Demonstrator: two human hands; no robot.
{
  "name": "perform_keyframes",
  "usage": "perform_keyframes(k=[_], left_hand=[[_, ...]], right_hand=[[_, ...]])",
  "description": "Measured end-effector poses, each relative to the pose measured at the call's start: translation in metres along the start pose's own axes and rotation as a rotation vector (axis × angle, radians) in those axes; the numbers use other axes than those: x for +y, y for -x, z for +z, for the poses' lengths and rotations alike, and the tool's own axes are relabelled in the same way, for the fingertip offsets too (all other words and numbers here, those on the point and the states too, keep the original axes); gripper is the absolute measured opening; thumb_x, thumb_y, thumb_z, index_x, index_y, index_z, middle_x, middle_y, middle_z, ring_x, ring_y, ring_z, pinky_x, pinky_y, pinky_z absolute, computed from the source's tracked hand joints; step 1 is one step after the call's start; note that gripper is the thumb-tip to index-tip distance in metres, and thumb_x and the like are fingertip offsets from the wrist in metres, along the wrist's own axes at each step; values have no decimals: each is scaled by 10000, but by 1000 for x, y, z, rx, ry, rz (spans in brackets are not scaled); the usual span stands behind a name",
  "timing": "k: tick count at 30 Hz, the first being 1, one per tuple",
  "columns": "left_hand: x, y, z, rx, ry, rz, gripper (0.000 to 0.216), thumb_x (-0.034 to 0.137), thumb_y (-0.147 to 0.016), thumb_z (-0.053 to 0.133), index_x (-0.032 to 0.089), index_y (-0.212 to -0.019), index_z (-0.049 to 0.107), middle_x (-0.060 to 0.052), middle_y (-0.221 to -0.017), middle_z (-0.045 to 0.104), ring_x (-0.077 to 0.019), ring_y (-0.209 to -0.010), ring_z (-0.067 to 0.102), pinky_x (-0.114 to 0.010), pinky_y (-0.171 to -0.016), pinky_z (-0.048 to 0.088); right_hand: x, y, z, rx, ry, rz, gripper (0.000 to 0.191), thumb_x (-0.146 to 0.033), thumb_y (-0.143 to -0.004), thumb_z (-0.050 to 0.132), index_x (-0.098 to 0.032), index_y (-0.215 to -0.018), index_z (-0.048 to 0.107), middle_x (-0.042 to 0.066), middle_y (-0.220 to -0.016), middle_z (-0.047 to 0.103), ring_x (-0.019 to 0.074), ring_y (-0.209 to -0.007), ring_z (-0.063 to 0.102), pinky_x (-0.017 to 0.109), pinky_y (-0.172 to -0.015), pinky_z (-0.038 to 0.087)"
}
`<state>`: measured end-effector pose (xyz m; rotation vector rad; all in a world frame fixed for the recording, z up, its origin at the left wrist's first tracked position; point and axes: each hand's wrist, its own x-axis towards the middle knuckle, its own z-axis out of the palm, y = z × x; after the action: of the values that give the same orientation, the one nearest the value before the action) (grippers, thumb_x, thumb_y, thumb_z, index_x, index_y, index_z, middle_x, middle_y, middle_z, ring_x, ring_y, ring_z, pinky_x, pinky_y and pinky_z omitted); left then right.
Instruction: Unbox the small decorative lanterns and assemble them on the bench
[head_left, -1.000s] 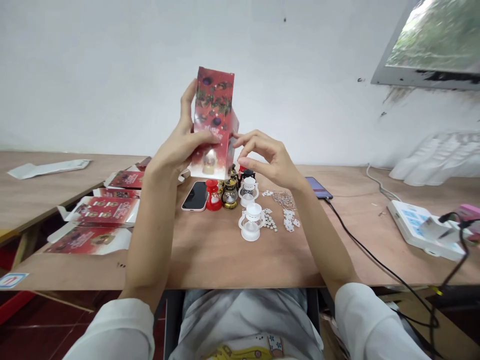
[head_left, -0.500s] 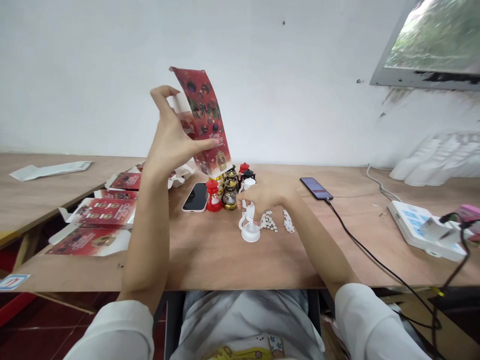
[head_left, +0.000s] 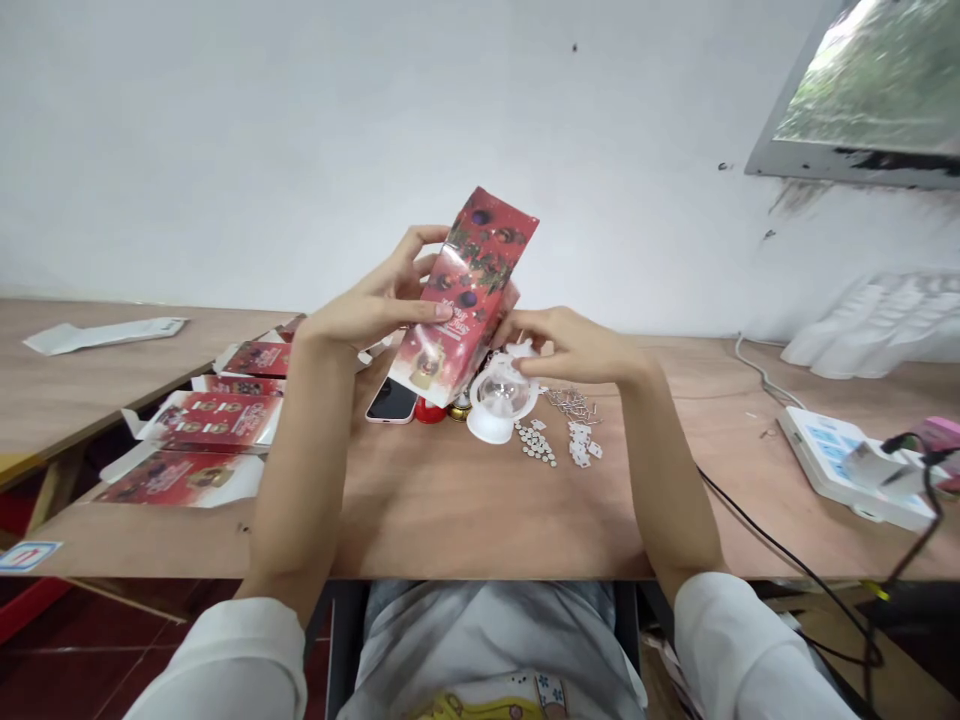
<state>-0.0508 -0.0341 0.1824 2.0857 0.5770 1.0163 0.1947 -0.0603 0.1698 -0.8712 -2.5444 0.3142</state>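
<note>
My left hand [head_left: 401, 290] grips a red Christmas-printed cardboard box [head_left: 472, 275], thumb on the front panel and fingers behind its left side. The box is tilted, its top leaning right. Just right of its lower end, my right hand [head_left: 570, 345] holds a white mini lantern [head_left: 504, 395] with a clear globe by its top, raised off the table and tilted. The lantern is close beside the box; whether they touch I cannot tell. Behind the box, other small lanterns [head_left: 430, 412] are mostly hidden.
Flattened red boxes [head_left: 210, 418] lie at the left. A pink-edged phone [head_left: 391, 400] lies near the lanterns. Small round pieces [head_left: 535, 443], white plastic bits [head_left: 581, 443] and metal wire pieces [head_left: 574, 403] are scattered right of centre. A power strip [head_left: 855, 465] with cables sits at the right.
The box has come down and right and stands more open to view. My right hand has lifted the white lantern from the table and brought it up beside the box.
</note>
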Motion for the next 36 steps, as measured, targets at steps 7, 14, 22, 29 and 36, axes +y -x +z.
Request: perform_keyframes(k=[7, 14, 22, 29, 36], left_hand=[[-16, -15, 17, 39, -23, 46, 529, 369, -724, 682, 255, -1216, 524, -57, -1104, 629, -262, -1010, 625, -407, -834, 541], [-13, -18, 27, 80, -208, 49, 855, 317, -559, 813, 227, -1313, 421, -88, -1166, 588, -273, -1096, 570, -399, -932, 480], [-29, -20, 13, 89, 64, 43, 744, 382, -627, 701, 229, -1301, 425, -75, -1036, 651, -261, -920, 649, -404, -779, 540], [-34, -22, 26, -2, 125, 51, 628, 463, -637, 601, 193, -1201, 545, -75, -973, 688, -308, -935, 656, -457, -797, 535], [-20, -22, 34, 68, -26, 58, 698, 332, -723, 602, 291, -1374, 353, -89, -1209, 593, -259, -987, 621, -439, -840, 516]], right_hand=[[-6, 6, -3, 162, -1, -85, 219, -185, -740, 531, -212, -956, 553, -2, -885, 595, 112, -682, 435, 258, -641, 351], [-4, 4, -3, 206, -83, -135, 177, -300, -802, 563, -206, -952, 569, 36, -962, 606, 144, -806, 508, 272, -667, 389], [1, 27, -24, 221, -196, -40, 458, -379, -762, 662, -237, -1169, 508, 8, -905, 591, 133, -785, 567, 265, -652, 435], [-6, 22, -21, 234, -122, -96, 370, -371, -750, 658, -233, -1080, 561, 22, -964, 598, 146, -812, 559, 274, -644, 430], [-4, 19, -17, 303, 97, 16, 157, -318, -754, 616, -192, -847, 605, 9, -752, 597, 125, -657, 473, 274, -592, 364]])
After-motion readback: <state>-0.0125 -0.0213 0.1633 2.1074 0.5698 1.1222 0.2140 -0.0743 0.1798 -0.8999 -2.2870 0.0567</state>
